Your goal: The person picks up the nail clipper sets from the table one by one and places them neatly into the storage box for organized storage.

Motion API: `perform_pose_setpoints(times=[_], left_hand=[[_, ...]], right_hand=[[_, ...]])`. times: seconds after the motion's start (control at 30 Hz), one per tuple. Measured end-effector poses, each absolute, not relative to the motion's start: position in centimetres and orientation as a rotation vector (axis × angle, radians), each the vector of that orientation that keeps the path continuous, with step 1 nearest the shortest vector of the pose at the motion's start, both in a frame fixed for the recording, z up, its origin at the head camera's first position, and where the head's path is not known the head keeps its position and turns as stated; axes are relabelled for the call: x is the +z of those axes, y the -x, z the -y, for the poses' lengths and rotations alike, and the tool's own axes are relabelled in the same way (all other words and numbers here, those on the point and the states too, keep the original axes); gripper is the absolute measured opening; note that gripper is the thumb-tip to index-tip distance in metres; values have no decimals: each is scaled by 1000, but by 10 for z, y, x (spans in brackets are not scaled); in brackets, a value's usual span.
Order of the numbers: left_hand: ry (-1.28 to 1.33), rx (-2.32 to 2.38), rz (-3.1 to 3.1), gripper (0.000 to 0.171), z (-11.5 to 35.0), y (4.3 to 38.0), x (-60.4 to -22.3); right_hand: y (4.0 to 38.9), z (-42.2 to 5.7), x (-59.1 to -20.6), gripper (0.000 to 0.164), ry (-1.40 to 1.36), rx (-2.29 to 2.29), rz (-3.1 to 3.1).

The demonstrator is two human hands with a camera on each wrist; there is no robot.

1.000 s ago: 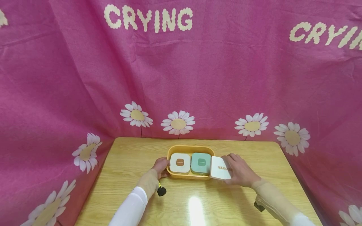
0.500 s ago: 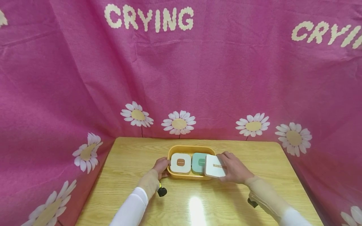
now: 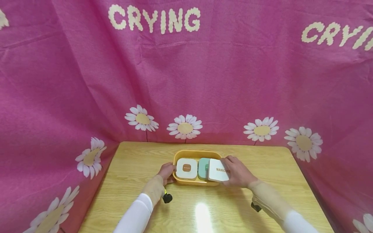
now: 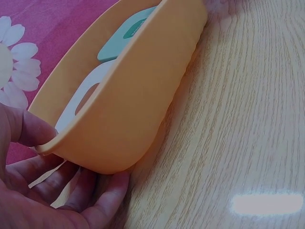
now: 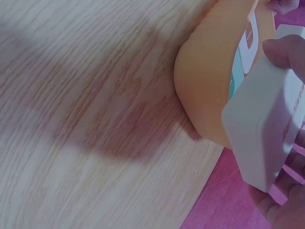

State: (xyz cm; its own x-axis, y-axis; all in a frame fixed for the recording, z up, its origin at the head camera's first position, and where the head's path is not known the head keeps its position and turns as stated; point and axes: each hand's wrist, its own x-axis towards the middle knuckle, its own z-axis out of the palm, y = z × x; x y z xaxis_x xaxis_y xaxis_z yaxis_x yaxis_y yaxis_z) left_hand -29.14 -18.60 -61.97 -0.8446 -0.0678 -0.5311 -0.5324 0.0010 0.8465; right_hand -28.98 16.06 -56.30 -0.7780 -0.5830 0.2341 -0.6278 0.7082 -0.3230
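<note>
An orange-yellow oblong bin (image 3: 196,183) stands on the table. My left hand (image 3: 166,172) grips its left end; in the left wrist view the thumb hooks over the rim (image 4: 90,112) and the fingers lie against the outside. Inside are a white rounded-square box with a brown label (image 3: 186,174) and, right of it, a green box (image 3: 202,169). My right hand (image 3: 240,173) holds a white square box lettered "MANICURE" (image 3: 216,174) by its right side. This box is tilted at the bin's right end, above the rim, and hides part of the green box.
The wooden table (image 3: 137,153) reaches back to a pink cloth (image 3: 221,81) printed with daisies and letters, which also hangs at both sides. A bright light reflection lies on the tabletop in front of the bin.
My right hand has carried the lettered white box leftward over the bin's right end, so it covers more of the green box. The left hand keeps its hold on the bin.
</note>
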Motion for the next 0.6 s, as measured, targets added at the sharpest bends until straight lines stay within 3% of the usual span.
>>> perform_pose_setpoints(times=[0.6], left_hand=[[626,1923,-1937,59,186,291,-624]], right_hand=[[297,-142,-567,98,-1014,610,2777]])
